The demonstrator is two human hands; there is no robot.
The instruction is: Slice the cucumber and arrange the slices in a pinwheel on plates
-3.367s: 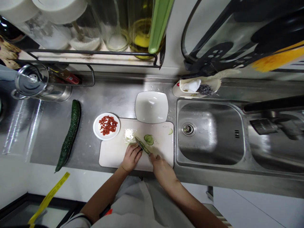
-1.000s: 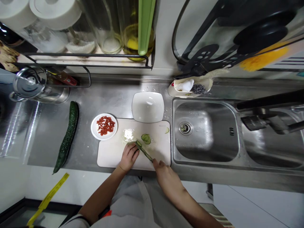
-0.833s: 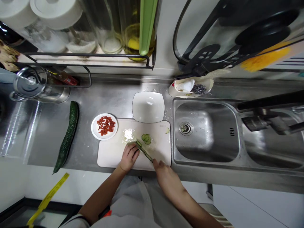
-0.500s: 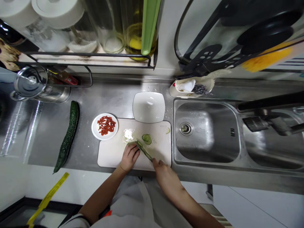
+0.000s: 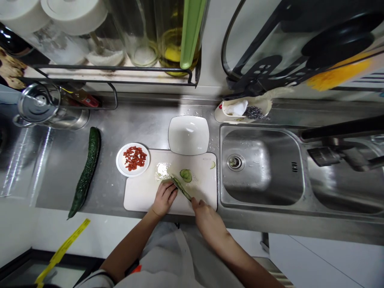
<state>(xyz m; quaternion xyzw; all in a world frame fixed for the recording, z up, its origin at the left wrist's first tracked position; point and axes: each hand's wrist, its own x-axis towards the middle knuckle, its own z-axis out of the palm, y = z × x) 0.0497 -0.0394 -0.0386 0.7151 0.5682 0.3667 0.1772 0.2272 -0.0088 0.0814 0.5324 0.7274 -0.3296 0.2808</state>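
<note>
My right hand (image 5: 208, 216) grips the handle of a kitchen knife (image 5: 181, 188), whose blade slants up and left over the white cutting board (image 5: 141, 196). Green cucumber slices cling along the blade. Beside the knife's far end, my left hand (image 5: 164, 198) is closed with curled fingers on a cucumber piece, mostly hidden under them. Several cut cucumber slices (image 5: 186, 175) overlap on the board just beyond the blade. One thin slice (image 5: 213, 165) lies near the board's upper right corner.
A white bowl (image 5: 189, 136) touches the board's back edge. A plate (image 5: 121, 164) of small red berries overlaps its left corner. A whole cucumber (image 5: 87, 172) lies farther left. The sink (image 5: 261, 168) adjoins on the right; a jar shelf (image 5: 120, 74) hangs above.
The knife blade has shifted slightly against the left fingertips, with the right hand a little up and left. Everything else looks the same apart from a slight camera shift.
</note>
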